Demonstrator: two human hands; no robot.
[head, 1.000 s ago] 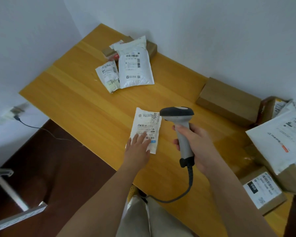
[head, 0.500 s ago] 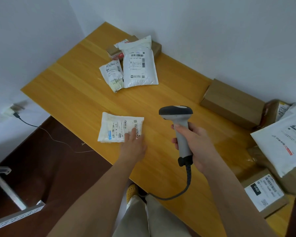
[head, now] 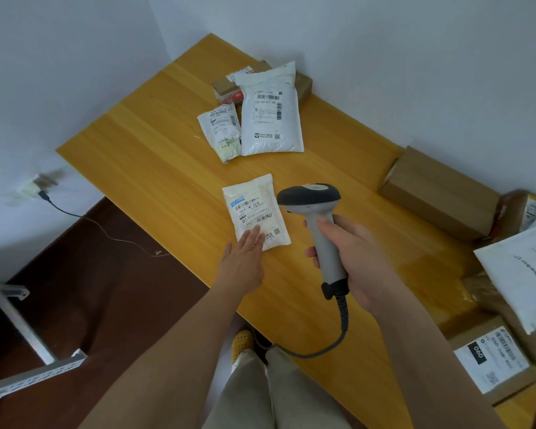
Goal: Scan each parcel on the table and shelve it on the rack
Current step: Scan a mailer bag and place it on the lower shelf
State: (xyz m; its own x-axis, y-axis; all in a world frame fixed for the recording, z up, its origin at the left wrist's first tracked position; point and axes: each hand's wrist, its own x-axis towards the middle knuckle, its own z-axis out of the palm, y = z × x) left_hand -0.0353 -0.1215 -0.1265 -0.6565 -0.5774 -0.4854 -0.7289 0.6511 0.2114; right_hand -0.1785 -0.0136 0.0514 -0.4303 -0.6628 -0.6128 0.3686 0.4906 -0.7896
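Head view: left hand [head: 241,264] lies flat, fingers on one small parcel [head: 256,212] on the counter [head: 155,168]; right hand [head: 358,258] grips one scanner [head: 317,218] beside it.

I see plain white walls [head: 384,57] meeting at a corner, a dark brown floor [head: 90,289], and a yellow wooden table [head: 155,168] against them.

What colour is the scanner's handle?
Light grey, with a dark head; the scanner shows best in the head view.
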